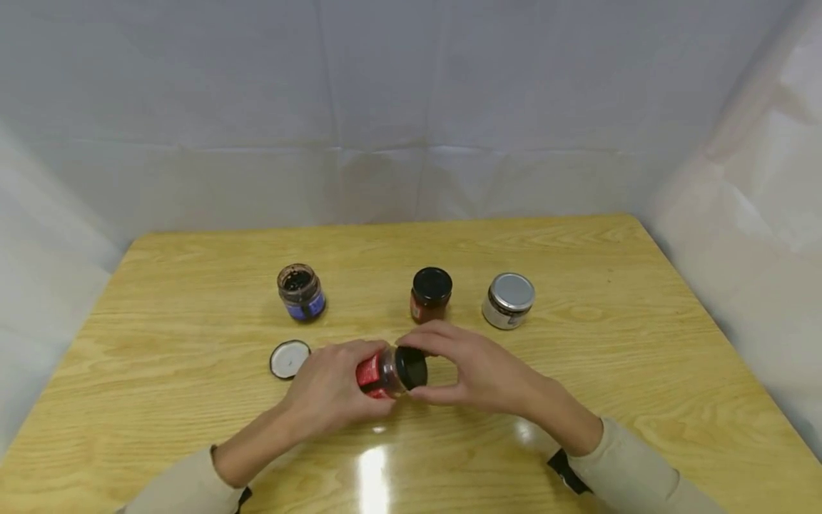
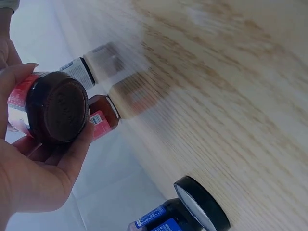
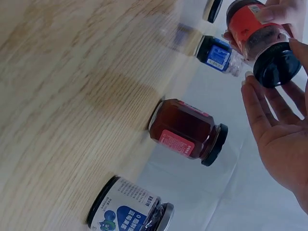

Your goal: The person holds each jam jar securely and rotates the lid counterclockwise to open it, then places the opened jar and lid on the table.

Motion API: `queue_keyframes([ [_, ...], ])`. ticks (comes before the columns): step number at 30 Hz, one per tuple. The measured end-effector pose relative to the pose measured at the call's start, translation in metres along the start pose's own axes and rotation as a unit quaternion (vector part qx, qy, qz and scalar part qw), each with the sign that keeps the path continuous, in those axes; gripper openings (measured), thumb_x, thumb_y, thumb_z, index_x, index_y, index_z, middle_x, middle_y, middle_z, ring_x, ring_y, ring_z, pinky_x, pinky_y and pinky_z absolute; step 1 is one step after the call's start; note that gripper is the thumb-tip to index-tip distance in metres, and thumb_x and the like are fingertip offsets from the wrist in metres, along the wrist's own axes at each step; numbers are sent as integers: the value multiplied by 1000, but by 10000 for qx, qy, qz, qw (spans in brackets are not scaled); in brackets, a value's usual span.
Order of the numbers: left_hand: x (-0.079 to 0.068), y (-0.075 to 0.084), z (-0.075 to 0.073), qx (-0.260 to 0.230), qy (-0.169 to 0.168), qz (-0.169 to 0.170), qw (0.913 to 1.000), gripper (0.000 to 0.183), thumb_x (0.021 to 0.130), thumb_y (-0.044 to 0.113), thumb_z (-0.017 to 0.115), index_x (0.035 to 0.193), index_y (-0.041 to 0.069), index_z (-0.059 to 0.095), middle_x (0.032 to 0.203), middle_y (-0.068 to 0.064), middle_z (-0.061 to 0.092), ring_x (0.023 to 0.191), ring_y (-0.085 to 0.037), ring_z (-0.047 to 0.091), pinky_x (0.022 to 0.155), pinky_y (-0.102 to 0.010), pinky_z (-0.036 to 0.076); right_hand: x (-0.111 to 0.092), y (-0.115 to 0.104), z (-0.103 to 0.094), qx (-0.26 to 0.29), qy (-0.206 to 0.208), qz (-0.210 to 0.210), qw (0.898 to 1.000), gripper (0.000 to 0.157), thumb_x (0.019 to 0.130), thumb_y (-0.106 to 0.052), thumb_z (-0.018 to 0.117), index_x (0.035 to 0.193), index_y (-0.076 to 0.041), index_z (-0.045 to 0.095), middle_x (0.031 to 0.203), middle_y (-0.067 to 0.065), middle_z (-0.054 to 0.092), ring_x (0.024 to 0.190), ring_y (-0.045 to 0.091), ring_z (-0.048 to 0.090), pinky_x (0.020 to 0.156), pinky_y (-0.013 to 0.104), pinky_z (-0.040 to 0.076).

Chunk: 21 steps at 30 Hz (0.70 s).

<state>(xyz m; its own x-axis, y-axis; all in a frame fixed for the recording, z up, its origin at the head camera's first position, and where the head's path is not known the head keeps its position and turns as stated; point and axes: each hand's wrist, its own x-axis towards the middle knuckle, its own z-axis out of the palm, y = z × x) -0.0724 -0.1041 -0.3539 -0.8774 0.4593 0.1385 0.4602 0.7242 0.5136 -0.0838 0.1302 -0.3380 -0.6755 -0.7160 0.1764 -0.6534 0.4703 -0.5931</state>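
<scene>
The left hand grips a red-labelled jar above the worktop, its dark base facing the camera; part of the right hand shows behind. Toward the worktop's far edge stand a pale-labelled jar and an amber jar. A dark-rimmed lid lies before a blue-labelled jar, pale inside up.

- Red jar: label partly behind the left grip, print too small in the head view.
- Lid, left of the red jar: rim partly behind that grip.
- Blue jar, beyond and left of it: cut off in the left wrist view.
- White jar, beyond and right: cut off in the right wrist view.
</scene>
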Motion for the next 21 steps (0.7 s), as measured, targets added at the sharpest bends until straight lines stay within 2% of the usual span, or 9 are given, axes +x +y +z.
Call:
queue_keyframes([
  [2,-1,0,0,9,-25,-41,10000,51,63,40,82,108,20,67,86,9,63,65,-4,51,54,-21,43,-1,0,0,29,-56,140,9999,58,86,-44,68,135,-18,52,131,-6,50,112,6,51,93,28,44],
  [4,-1,0,0,46,-34,-67,10000,54,63,39,82,111,17,67,90,6,65,66,-4,52,55,-22,43,-1,-2,0,285,-127,619,9976,61,87,-50,64,139,-21,48,132,-7,50,108,4,53,90,29,47],
  [8,-2,0,1,149,-25,-81,9999,58,63,36,82,114,14,67,93,2,66,68,-6,53,55,-22,44,0,-9,1,783,-183,1622,9835,64,89,-57,56,142,-22,44,124,-7,55,93,1,58,79,28,50],
  [10,-3,1,1,195,-3,-85,9998,59,63,36,82,115,13,67,94,1,67,68,-7,53,55,-23,44,3,-11,2,978,-214,1827,9781,65,89,-57,56,140,-18,47,115,-7,57,87,2,59,74,27,51],
  [14,-3,2,1,223,5,-93,9997,59,63,37,81,115,14,67,94,2,66,67,-6,53,55,-23,43,6,-15,5,881,-233,1738,9806,61,87,-55,61,133,-15,53,104,-6,58,80,4,59,68,24,51],
  [17,-2,2,1,190,30,-35,9998,56,62,39,81,112,17,67,91,5,66,66,-5,52,54,-21,42,5,-14,5,660,-151,1392,9880,53,87,-49,65,129,-19,56,108,-7,57,84,4,58,72,24,51],
  [21,-1,1,1,89,54,57,9999,48,62,39,82,104,21,67,84,10,63,64,-3,51,54,-21,42,2,-9,3,272,-124,771,9966,52,87,-43,67,131,-18,56,121,-7,55,98,4,55,84,24,48],
])
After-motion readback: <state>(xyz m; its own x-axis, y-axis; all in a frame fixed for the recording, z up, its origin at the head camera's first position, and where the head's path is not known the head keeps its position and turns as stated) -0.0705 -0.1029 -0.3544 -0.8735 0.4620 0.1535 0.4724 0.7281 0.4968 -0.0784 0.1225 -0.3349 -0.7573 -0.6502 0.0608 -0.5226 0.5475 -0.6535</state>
